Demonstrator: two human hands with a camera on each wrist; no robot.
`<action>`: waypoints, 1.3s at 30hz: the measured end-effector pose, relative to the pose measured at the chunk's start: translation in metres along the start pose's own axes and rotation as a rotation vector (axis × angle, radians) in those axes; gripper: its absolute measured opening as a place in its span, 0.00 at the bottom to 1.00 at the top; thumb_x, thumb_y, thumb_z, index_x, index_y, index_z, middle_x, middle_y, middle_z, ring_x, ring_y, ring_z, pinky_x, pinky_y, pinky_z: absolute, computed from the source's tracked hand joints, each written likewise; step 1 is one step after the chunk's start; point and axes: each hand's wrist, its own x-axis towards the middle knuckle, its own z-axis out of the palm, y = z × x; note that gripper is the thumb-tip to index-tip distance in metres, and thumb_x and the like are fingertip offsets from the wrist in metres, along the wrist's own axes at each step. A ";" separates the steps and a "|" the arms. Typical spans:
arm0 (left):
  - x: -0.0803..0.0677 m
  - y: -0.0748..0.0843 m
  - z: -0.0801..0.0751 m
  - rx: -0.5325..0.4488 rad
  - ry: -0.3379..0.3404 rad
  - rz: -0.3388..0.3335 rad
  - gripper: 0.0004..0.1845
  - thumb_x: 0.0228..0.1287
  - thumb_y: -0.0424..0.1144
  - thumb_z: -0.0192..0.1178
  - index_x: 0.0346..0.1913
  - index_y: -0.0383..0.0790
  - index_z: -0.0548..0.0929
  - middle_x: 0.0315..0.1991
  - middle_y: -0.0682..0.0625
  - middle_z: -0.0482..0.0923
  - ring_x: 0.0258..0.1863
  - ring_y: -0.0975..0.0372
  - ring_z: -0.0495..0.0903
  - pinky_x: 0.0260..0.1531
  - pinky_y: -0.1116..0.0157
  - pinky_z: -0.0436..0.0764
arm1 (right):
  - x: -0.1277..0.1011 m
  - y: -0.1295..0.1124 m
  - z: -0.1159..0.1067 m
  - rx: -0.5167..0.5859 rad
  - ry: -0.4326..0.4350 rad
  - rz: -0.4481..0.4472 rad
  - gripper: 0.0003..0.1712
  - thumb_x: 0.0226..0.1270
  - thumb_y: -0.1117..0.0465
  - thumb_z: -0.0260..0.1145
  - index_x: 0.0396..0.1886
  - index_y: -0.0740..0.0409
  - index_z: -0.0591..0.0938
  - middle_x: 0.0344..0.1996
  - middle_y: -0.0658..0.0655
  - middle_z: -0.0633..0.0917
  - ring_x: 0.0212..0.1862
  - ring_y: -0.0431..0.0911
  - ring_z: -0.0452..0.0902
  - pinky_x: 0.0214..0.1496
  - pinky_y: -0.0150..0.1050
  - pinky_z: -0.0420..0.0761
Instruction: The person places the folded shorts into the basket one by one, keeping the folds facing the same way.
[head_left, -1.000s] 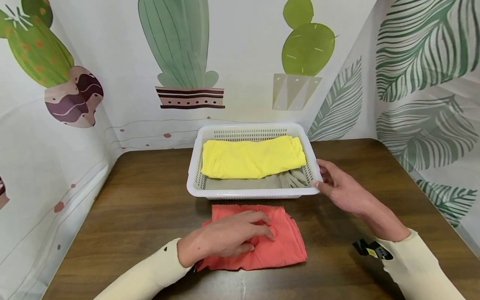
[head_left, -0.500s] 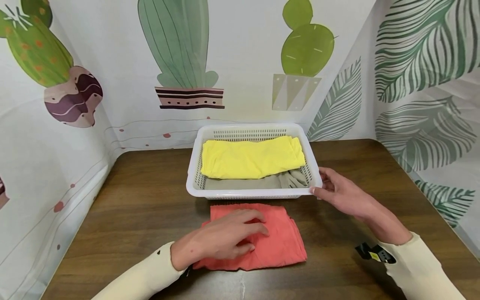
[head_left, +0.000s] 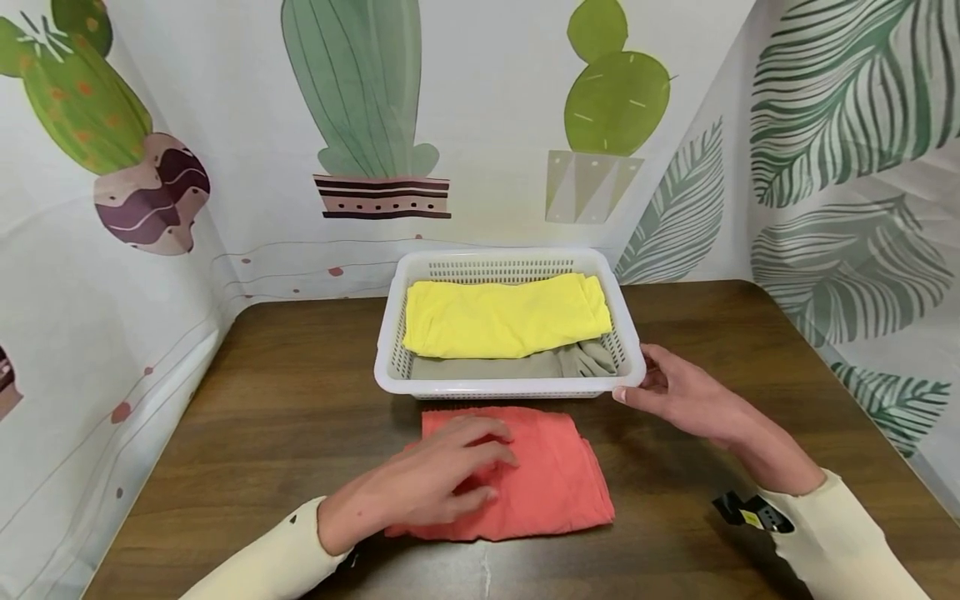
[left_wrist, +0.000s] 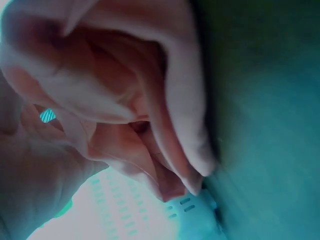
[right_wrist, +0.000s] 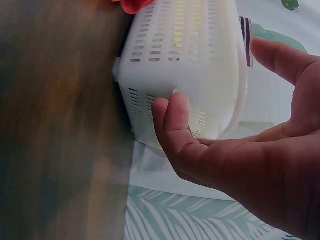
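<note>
A folded red cloth lies on the table in front of the basket. My left hand is over its left half, fingers loosely bent and spread. In the left wrist view the cloth's open folds hide much of that hand. The white plastic basket stands behind, holding a folded yellow cloth over grey fabric with finger-like folds at its right end. My right hand is at the basket's front right corner. The right wrist view shows its fingers relaxed beside the basket's wall, with the thumb apart.
The brown wooden table reaches back to a white wall hanging printed with cacti and leaves. A small black device sits at the right cuff.
My left hand has drawn back leftward over the red cloth. My right hand has slid slightly toward me along the basket's corner. The basket and cloths stay in place.
</note>
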 end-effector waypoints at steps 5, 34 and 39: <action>-0.006 -0.001 -0.001 -0.023 0.108 0.003 0.15 0.71 0.40 0.70 0.58 0.48 0.84 0.65 0.52 0.76 0.69 0.59 0.71 0.72 0.58 0.71 | -0.002 0.005 0.003 0.036 -0.043 -0.009 0.44 0.74 0.54 0.73 0.78 0.67 0.62 0.63 0.65 0.78 0.55 0.55 0.79 0.50 0.42 0.83; -0.045 -0.010 -0.015 -0.061 0.233 -0.407 0.23 0.69 0.44 0.73 0.63 0.48 0.81 0.65 0.52 0.73 0.66 0.58 0.69 0.60 0.55 0.79 | -0.003 0.017 0.022 0.087 -0.132 0.071 0.34 0.72 0.58 0.73 0.66 0.73 0.70 0.56 0.66 0.80 0.48 0.52 0.83 0.50 0.47 0.84; -0.045 -0.009 -0.016 -0.107 0.238 -0.497 0.26 0.70 0.45 0.73 0.66 0.44 0.78 0.59 0.52 0.74 0.55 0.57 0.73 0.49 0.61 0.79 | -0.004 0.016 0.023 0.098 -0.163 0.074 0.33 0.72 0.58 0.73 0.65 0.74 0.71 0.55 0.65 0.80 0.48 0.53 0.83 0.49 0.46 0.85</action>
